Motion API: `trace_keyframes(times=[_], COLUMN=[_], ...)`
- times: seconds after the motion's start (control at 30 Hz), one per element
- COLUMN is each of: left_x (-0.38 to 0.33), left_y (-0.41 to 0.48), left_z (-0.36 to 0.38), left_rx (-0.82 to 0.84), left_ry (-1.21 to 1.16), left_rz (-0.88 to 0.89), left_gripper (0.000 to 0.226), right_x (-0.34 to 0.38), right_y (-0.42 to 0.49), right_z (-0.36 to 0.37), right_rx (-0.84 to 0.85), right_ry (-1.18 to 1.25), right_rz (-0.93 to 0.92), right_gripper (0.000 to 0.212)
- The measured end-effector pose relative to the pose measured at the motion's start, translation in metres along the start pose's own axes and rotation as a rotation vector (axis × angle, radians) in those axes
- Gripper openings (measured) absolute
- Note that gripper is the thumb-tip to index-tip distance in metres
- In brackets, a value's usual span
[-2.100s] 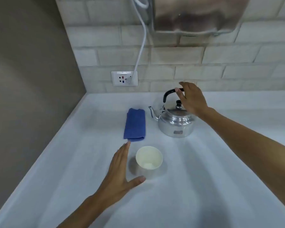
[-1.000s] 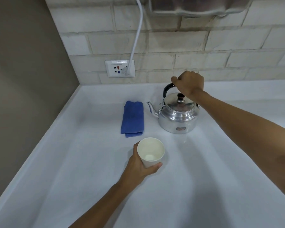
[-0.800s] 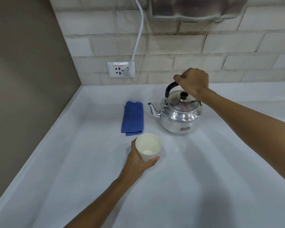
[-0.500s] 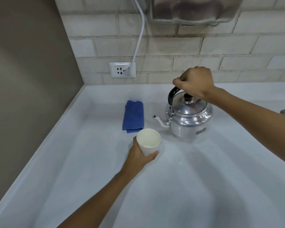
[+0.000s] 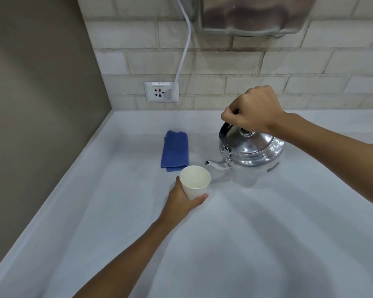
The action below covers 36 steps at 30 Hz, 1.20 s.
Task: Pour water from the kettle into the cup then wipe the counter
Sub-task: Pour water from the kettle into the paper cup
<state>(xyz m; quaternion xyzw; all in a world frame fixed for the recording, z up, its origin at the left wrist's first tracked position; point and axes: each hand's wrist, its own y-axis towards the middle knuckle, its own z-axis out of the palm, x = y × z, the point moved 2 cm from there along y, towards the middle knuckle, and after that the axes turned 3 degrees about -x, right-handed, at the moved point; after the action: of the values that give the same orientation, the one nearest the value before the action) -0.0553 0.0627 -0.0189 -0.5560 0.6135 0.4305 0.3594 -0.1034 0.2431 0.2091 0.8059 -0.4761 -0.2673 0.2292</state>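
— While the right hand (image 5: 253,109) is fisted round the handle of the kettle (image 5: 251,154), is the spout over the cup (image 5: 194,182)?
— Just beside its rim, not yet above. The left hand (image 5: 181,200) wraps the cup, lifted off the tabletop (image 5: 246,244).
— So the person should bring the spout over the mouth, then tip slowly?
— Yes, holding the cup level. The blue cloth (image 5: 175,150) waits behind it.

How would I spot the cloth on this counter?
Start at the wall socket above the counter. Just below it, left of the kettle and behind the cup, lies the cloth. It is folded flat and the only blue thing there.
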Motion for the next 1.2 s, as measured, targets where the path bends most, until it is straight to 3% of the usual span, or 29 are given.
trace_keyframes(times=[0.6, 1.2], left_x=[-0.002, -0.003], left_y=[-0.001, -0.002], left_z=[-0.001, -0.002], left_rx=[0.021, 0.016], left_ry=[-0.009, -0.01], left_rz=[-0.01, -0.014], left_gripper=[0.082, 0.082], right_x=[0.022, 0.024], right_y=[0.006, 0.012], right_z=[0.0, -0.008], right_rx=[0.014, 0.025], right_ry=[-0.055, -0.096], right_rz=[-0.211, -0.269], right_gripper=[0.037, 0.035])
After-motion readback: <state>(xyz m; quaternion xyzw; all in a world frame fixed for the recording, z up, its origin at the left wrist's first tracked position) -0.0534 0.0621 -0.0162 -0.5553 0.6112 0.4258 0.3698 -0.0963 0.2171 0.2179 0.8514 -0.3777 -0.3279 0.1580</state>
